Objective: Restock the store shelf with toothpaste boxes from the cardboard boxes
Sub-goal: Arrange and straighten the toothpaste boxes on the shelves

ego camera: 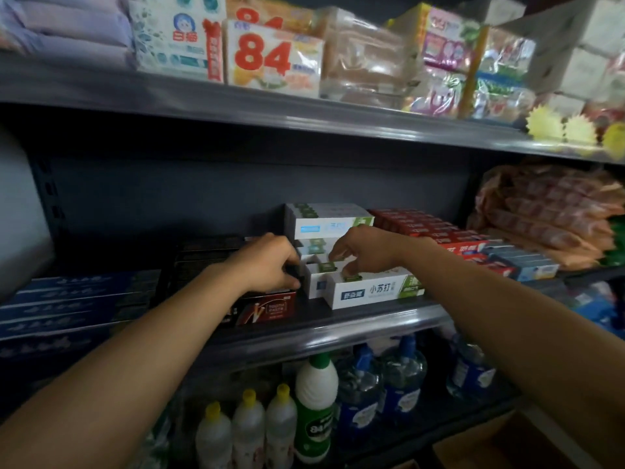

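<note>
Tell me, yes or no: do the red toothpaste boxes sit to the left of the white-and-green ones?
No, the red toothpaste boxes lie to the right of the white-and-green toothpaste boxes.

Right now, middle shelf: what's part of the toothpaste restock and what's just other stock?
In play: white-and-green toothpaste boxes, dark toothpaste boxes, red toothpaste boxes, left hand, right hand.

Other stock: tissue packs on the upper shelf, cleaner bottles below.
</note>
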`<state>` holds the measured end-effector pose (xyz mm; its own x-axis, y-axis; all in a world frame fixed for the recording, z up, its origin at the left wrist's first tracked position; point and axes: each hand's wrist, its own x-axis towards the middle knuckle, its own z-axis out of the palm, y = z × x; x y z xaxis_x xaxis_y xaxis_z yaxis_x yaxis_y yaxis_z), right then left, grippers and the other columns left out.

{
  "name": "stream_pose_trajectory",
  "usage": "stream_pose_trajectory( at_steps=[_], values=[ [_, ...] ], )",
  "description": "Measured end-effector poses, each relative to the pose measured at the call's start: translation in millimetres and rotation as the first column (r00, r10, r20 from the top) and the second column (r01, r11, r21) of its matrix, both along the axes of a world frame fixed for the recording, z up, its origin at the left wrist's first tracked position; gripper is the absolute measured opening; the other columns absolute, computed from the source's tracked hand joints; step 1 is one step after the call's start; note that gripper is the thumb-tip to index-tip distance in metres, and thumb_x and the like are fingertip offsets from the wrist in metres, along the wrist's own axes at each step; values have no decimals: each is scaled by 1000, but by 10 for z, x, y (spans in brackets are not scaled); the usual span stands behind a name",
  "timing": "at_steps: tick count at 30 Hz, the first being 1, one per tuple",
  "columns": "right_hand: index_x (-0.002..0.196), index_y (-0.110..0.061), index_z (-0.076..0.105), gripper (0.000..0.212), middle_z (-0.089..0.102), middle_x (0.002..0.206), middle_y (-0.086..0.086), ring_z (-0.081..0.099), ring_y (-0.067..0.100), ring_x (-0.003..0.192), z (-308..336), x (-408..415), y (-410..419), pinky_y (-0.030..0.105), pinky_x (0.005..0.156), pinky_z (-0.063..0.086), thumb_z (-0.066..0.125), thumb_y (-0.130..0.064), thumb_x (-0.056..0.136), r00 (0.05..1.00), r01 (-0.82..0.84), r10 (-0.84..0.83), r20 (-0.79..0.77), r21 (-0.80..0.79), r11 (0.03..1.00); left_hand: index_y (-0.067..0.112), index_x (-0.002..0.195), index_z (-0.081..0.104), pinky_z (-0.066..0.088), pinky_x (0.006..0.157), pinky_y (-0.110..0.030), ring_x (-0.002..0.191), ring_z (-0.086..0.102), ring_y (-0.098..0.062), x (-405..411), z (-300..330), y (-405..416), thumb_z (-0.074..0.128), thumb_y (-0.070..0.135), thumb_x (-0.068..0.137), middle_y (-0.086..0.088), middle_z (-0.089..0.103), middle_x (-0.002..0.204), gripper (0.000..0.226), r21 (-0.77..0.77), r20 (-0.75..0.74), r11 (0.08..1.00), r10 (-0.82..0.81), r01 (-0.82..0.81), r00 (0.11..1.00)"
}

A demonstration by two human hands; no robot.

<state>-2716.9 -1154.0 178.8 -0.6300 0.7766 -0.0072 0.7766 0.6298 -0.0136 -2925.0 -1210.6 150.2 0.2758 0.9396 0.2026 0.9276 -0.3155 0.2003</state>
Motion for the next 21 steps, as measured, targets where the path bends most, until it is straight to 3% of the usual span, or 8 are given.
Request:
stream_pose_trajectory(
  at_steps=[3, 7, 10, 12, 16, 21],
  values=[
    [131, -13, 56, 48, 59, 131, 3, 58, 17, 114, -24, 298, 189, 21, 88, 44, 71, -20, 86, 998, -58, 58, 2, 9, 998, 20, 116, 69, 53, 87, -37, 98, 62, -15, 421, -27, 144, 77, 34, 77, 0, 67, 115, 42, -17, 8, 1000, 20, -20, 1000],
    [134, -13, 54, 52, 57, 132, 3, 56, 16, 114, -53, 764, 457, 19, 86, 41, 71, -21, 86, 993, -118, 118, -8, 5, 993, 19, 116, 68, 50, 82, -29, 93, 58, -10, 901, -80, 306, 75, 29, 80, 5, 65, 114, 38, -56, 31, 995, 78, -77, 996],
    [135, -14, 53, 53, 57, 133, 2, 54, 15, 116, -12, 1103, 665, 16, 84, 37, 70, -20, 86, 990, -140, 140, -2, -2, 990, 19, 110, 70, 44, 69, -23, 80, 56, -9, 1139, -70, 430, 74, 27, 81, 10, 61, 88, 30, -73, 34, 985, 161, -158, 986],
    [135, -15, 53, 52, 57, 132, 2, 54, 15, 116, 43, 1285, 818, 17, 84, 37, 70, -21, 86, 989, -146, 146, -10, 16, 989, 20, 108, 71, 41, 66, -22, 76, 56, -8, 1217, -41, 489, 73, 23, 83, 11, 60, 82, 26, -73, 46, 972, 227, -223, 973],
    [129, -17, 59, 45, 60, 127, 1, 55, 17, 115, 131, 1501, 1121, 22, 86, 38, 70, -19, 86, 986, -164, 164, 0, 49, 985, 16, 106, 72, 50, 78, -27, 92, 62, -14, 1188, 9, 582, 67, 17, 87, 2, 68, 106, 19, -91, 68, 921, 385, -379, 920],
    [128, -12, 60, 41, 58, 130, 3, 54, 19, 116, 162, 1595, 1344, 29, 95, 43, 67, -16, 87, 994, -110, 110, 2, 43, 993, 6, 99, 72, 53, 89, -40, 95, 64, -22, 1016, -63, 804, 64, 15, 88, -8, 69, 105, 16, -135, 54, 854, 513, -502, 857]
  ],
)
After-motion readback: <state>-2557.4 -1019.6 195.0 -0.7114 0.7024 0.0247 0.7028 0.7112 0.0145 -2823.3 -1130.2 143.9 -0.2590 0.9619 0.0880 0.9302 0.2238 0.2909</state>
